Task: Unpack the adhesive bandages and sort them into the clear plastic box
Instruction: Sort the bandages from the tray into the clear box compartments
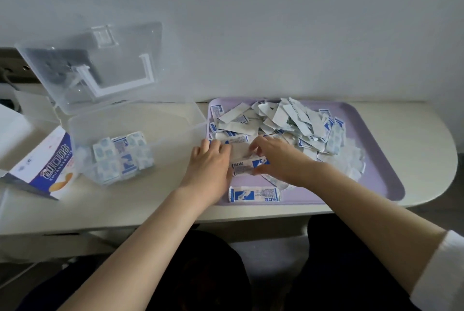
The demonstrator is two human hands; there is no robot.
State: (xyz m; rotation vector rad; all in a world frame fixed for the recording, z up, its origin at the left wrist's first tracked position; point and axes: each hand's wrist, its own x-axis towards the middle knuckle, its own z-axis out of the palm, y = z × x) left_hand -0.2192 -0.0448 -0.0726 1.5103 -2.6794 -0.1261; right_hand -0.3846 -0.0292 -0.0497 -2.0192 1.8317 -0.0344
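Note:
A lilac tray (381, 180) holds a big heap of white and blue bandage wrappers (281, 119). At its near left part, my left hand (209, 162) and my right hand (273, 157) both hold one wrapped bandage packet (247, 166) between them, fingers curled on its two ends. Another wrapped bandage (253, 194) lies flat at the tray's front edge. The clear plastic box (155, 119) stands to the left with its lid (100, 67) tipped up against the wall. Several bandages (123, 155) are stacked in its near left corner.
A blue and white bandage carton (47, 162) lies opened at the left of the box. The cream table (426, 134) ends in a rounded edge on the right. A grey wall rises right behind the tray and box.

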